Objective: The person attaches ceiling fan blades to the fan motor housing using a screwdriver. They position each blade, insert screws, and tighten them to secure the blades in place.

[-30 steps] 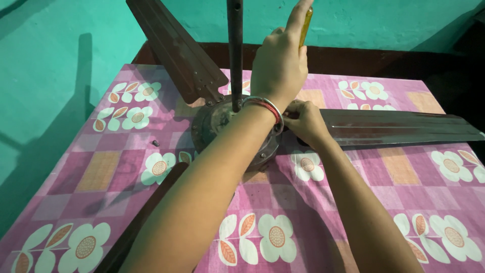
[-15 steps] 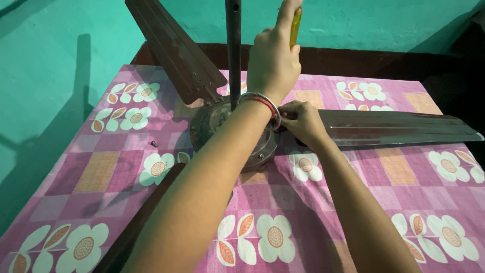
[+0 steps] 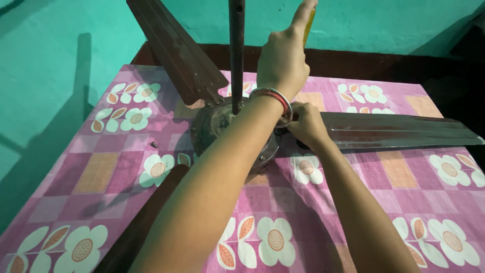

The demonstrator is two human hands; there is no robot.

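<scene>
Here the ceiling fan motor (image 3: 227,129) lies on the flowered cloth (image 3: 404,177); above its hub the left hand (image 3: 283,60) grips a yellow-handled screwdriver (image 3: 309,23). Beside the hub, at the blade root, the right hand (image 3: 305,124) pinches something hidden. The tip could slip if tilted.

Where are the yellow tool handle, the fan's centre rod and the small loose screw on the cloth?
yellow tool handle (image 3: 309,23), head view, on the strip beside the fingers.
centre rod (image 3: 236,55), head view, mid-shaft.
small loose screw (image 3: 154,145), head view, its body.

Under my fingers (image 3: 298,114), the fan hub (image 3: 217,126) is dull, grimy metal; the blades (image 3: 394,131) look smooth and semi-glossy brown; the floral cloth (image 3: 101,172) is matt.
</scene>
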